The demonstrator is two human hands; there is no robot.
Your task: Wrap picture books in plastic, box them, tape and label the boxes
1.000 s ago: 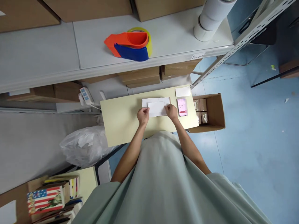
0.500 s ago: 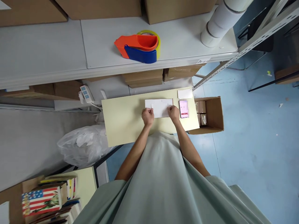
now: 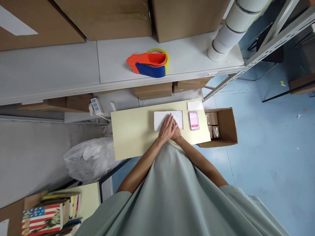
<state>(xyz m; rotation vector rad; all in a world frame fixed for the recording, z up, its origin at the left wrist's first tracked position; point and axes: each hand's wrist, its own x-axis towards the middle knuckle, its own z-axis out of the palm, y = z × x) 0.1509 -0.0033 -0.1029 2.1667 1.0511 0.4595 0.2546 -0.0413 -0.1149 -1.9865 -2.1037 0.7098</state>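
A white, flat rectangular piece [image 3: 158, 122] with a thin brown right edge lies on the pale yellow table [image 3: 133, 131]; whether it is paper or a flat box I cannot tell. Over its middle, my left hand [image 3: 166, 127] is open, fingers stretched out and together. My right hand [image 3: 176, 133] is against it, partly covered by the left one; its visible fingers look extended. Neither hand grips anything. Right of the white piece lies a phone [image 3: 194, 120] with a pink, blurred screen. A small white sheet [image 3: 194, 105] is just behind the phone.
An open carton [image 3: 225, 127] holding small boxes stands right of the table. On the shelf [image 3: 115, 65] above are a tape dispenser [image 3: 150, 64], label rolls [image 3: 223, 41] and cartons [image 3: 189, 19]. A power strip [image 3: 96, 106], plastic bag [image 3: 91, 159] and books [image 3: 43, 218] are at left.
My hands have left the white piece's two sides and come together over its middle, the left one flattening out. The camera view has tilted up slightly.
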